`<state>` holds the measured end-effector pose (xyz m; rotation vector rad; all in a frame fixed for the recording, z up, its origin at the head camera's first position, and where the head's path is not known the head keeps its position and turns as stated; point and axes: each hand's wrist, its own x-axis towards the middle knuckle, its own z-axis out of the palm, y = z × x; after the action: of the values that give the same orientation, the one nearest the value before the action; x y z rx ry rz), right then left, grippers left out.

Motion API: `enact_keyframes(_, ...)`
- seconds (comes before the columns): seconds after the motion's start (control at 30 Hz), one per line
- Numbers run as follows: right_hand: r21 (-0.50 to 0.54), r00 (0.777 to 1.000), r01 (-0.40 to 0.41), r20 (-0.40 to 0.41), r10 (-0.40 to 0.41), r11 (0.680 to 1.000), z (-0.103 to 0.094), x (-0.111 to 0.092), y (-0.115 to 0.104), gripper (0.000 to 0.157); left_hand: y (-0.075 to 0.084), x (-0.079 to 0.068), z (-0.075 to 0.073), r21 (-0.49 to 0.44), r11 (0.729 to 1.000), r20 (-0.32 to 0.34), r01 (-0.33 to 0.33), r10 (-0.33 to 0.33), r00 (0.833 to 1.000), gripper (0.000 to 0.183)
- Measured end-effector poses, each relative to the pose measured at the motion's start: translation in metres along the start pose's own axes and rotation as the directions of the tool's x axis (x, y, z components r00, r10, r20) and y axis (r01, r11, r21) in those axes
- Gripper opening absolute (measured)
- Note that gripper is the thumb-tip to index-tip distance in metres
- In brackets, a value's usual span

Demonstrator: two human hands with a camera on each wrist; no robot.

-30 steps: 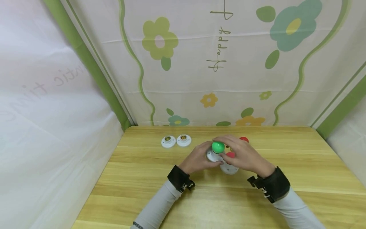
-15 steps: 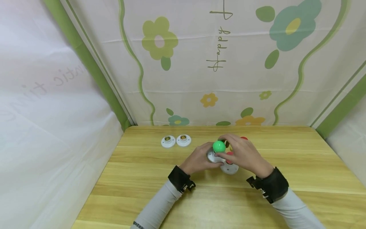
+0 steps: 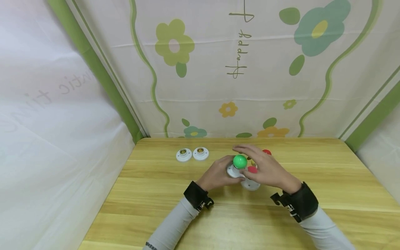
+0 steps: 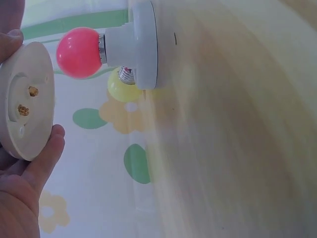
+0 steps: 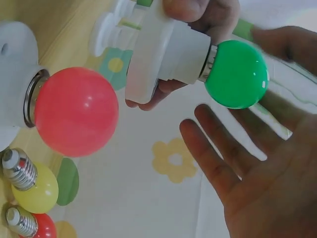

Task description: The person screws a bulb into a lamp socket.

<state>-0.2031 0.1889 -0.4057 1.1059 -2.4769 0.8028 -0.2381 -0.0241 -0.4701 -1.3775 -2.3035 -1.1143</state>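
My left hand (image 3: 215, 173) grips a white round lamp holder (image 3: 232, 171) by its base, raised off the table. In the left wrist view its underside with two brass screws shows. A green light bulb (image 5: 237, 74) sits in the holder's socket, its metal collar partly visible at the rim. Around that bulb my right hand (image 3: 269, 170) has its fingers spread and fairly straight, with thumb and fingertips apart from the glass in the right wrist view. Close by, a pinkish-red bulb (image 5: 77, 111) stands in another white lamp holder (image 4: 145, 44) on the table.
Two bulbless lamp holders, one (image 3: 183, 154) beside the other (image 3: 200, 153), lie at the back left of the wooden table (image 3: 218, 222). Loose yellow (image 5: 37, 188) and red (image 5: 45, 227) bulbs lie behind the right hand. A printed fabric wall (image 3: 206, 80) borders the table's back edge.
My right hand's fingers have curled closer around the green bulb, then spread and straightened away from it. The left hand keeps its hold on the lamp holder with little movement.
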Motion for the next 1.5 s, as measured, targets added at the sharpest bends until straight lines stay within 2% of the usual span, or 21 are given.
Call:
enact_keyframes(0.13, 0.035, 0.999, 0.052, 0.012, -0.053, 0.998, -0.0012, 0.0004, 0.0000, 0.060, 0.0011, 0.0004, -0.0005, -0.015, 1.000, 0.003, 0.014, -0.014, 1.000, 0.071)
enact_keyframes(0.3, -0.007, 0.997, 0.076, -0.021, -0.076, 0.997, -0.0005, 0.0001, 0.0008, 0.052, 0.0018, -0.0004, -0.0010, -0.024, 0.999, -0.001, 0.023, -0.023, 1.000, 0.072)
enact_keyframes(0.47, -0.065, 0.993, 0.093, -0.064, -0.097, 0.994, 0.0004, 0.0000, 0.0016, 0.051, 0.0009, -0.0008, -0.0008, -0.024, 1.000, -0.003, 0.001, -0.001, 1.000, 0.072)
enact_keyframes(0.7, -0.165, 0.986, 0.075, -0.133, -0.098, 0.983, 0.0040, 0.0015, 0.0017, 0.053, 0.0003, -0.0007, 0.0001, -0.037, 0.999, -0.004, -0.014, 0.014, 1.000, 0.068)
enact_keyframes(0.9, -0.211, 0.984, 0.049, -0.159, -0.083, 0.976, 0.0063, 0.0026, -0.0001, 0.053, 0.0006, -0.0014, 0.0008, -0.028, 1.000, -0.010, -0.013, 0.013, 1.000, 0.066)
enact_keyframes(1.0, -0.221, 0.986, 0.032, -0.155, -0.067, 0.975, 0.0068, 0.0027, -0.0006, 0.053, 0.0008, -0.0013, 0.0006, -0.025, 1.000, -0.013, -0.012, 0.011, 1.000, 0.065)
enact_keyframes(1.17, -0.199, 0.992, 0.009, -0.118, -0.033, 0.980, 0.0058, 0.0019, 0.0004, 0.065, 0.0009, -0.0009, -0.0003, -0.021, 1.000, -0.018, -0.022, 0.021, 1.000, 0.066)
enact_keyframes(1.27, -0.176, 0.995, 0.039, -0.085, -0.055, 0.984, 0.0044, 0.0010, 0.0012, 0.069, -0.0001, -0.0005, -0.0003, -0.022, 0.999, -0.028, -0.035, 0.035, 0.999, 0.067)
enact_keyframes(1.4, -0.145, 0.991, 0.115, -0.048, -0.124, 0.983, 0.0032, 0.0007, 0.0021, 0.062, -0.0005, -0.0006, -0.0006, -0.026, 0.999, -0.012, -0.018, 0.018, 1.000, 0.072)
enact_keyframes(1.5, -0.130, 0.989, 0.139, -0.026, -0.144, 0.982, 0.0021, 0.0007, 0.0022, 0.057, 0.0005, -0.0005, -0.0011, -0.025, 1.000, 0.006, 0.003, -0.002, 1.000, 0.074)
